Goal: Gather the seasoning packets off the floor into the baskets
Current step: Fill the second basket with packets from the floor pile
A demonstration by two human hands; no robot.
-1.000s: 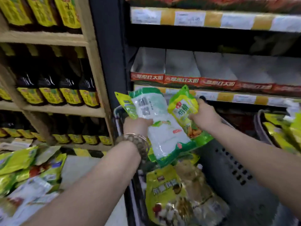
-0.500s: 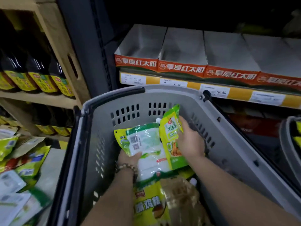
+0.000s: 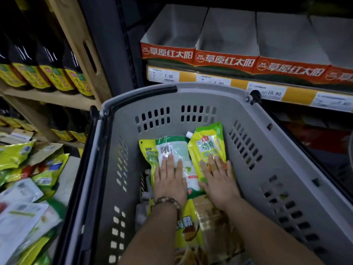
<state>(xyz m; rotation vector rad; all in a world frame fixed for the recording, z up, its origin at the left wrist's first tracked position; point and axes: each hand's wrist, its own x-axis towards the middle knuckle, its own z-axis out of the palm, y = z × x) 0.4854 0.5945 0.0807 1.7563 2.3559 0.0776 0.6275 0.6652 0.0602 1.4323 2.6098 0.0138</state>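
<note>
Left grip (image 3: 170, 180) flat, fingers straight, slightly spread, nothing clamped; pressing on white-green packet (image 3: 177, 146). Right grip (image 3: 217, 184) same: flat, fingers apart, on yellow-green packet (image 3: 208, 142). Both packets lie side by side, touching, inside grey basket (image 3: 267, 159), near its far wall, on top of yellow packet (image 3: 189, 226). Bead bracelet (image 3: 168, 201) on left wrist. Pile of loose packets (image 3: 28, 169) on floor left of basket.

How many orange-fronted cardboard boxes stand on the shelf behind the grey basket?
4, in a row on the shelf: the leftmost box, a second, a third, and a fourth cut by the right edge. More may be hidden beyond.
</note>
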